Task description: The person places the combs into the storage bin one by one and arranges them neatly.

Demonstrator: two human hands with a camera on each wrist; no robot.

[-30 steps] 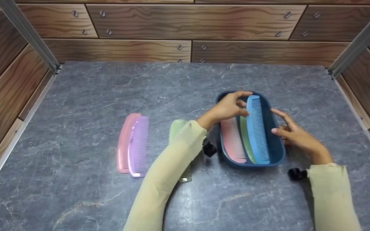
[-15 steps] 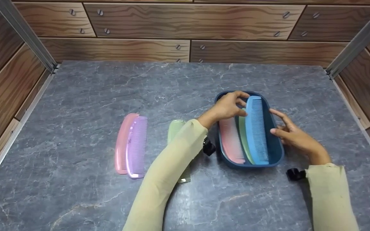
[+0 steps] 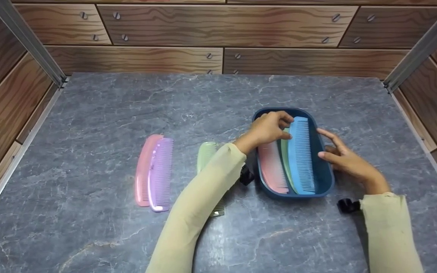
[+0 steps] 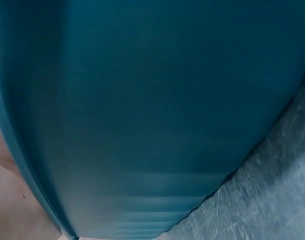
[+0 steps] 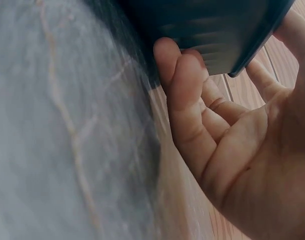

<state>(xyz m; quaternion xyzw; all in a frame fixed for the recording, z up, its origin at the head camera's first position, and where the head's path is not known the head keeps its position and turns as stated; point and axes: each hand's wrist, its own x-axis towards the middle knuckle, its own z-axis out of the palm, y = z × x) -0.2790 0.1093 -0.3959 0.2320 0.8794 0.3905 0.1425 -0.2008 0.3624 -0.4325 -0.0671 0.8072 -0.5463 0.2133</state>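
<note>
A dark blue plastic tub point(image 3: 324, 182) holds a pink comb point(image 3: 273, 167), a green comb point(image 3: 286, 155) and a blue comb point(image 3: 302, 159). My left hand point(image 3: 269, 127) reaches over the tub's left rim, thumb and fingers pinching the blue comb by its back edge near the far end. On the opposite side, my right hand point(image 3: 349, 159) grips the tub, thumb and forefinger at the rim. In the right wrist view its other fingers point(image 5: 187, 85) are curled against the outer wall. The left wrist view is filled by the tub's outer side point(image 4: 142, 125).
Left of the tub, another pink comb point(image 3: 144, 170) and a purple comb point(image 3: 161, 170) lie overlapping on the grey marbled table point(image 3: 101, 106). A pale green comb point(image 3: 205, 151) lies partly hidden under the left sleeve point(image 3: 199, 204). Wood-patterned walls point(image 3: 218, 26) enclose the table.
The blue comb has sunk slightly deeper into the tub, its far end moving down and nearer, and the left fingers have followed it. The right hand keeps its place on the tub.
</note>
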